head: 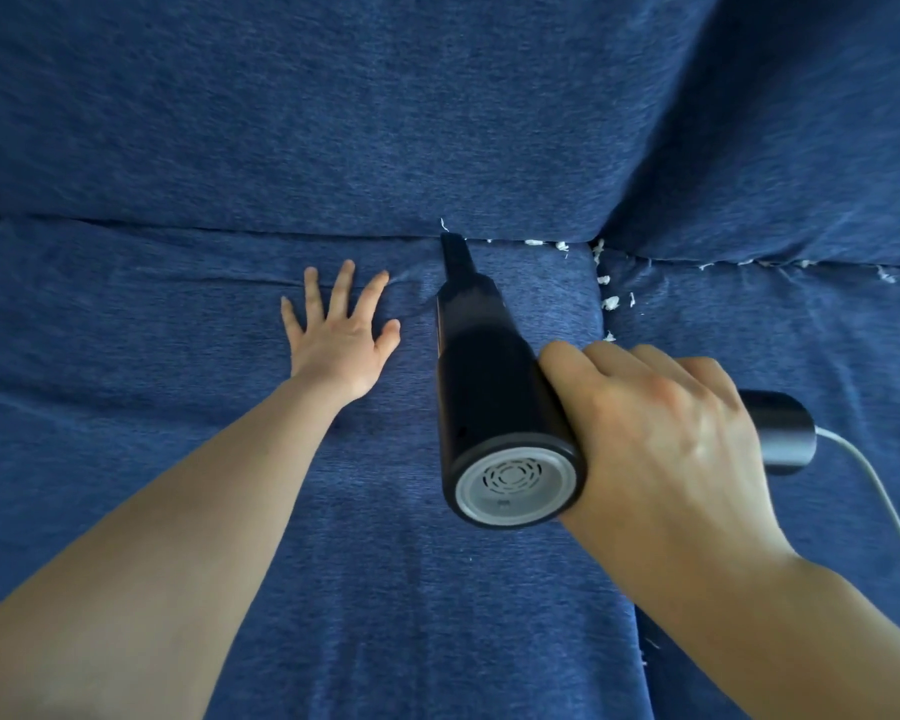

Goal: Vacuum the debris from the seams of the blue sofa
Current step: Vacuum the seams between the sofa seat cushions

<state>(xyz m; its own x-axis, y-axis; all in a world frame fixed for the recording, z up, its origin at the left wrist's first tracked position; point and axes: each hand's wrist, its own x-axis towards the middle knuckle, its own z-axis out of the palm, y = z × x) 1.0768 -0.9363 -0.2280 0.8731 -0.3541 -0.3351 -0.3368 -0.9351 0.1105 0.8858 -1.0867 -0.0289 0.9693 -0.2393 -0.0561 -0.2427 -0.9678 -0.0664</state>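
Observation:
A black handheld vacuum [489, 387] lies over the blue sofa seat [178, 407], its narrow nozzle tip touching the seam below the back cushion [333, 122]. My right hand [666, 433] grips the vacuum's handle. My left hand [341, 330] presses flat on the seat with fingers spread, just left of the nozzle. White debris bits [546, 244] line the back seam to the right of the nozzle. More bits [609, 302] sit in the seam between the two seat cushions and along the far right back seam [749, 262].
A white cord [884, 501] runs from the vacuum's handle end off to the right. A second seat cushion [775, 330] and back cushion [801, 122] lie on the right. A few white specks [645, 652] sit low in the cushion gap.

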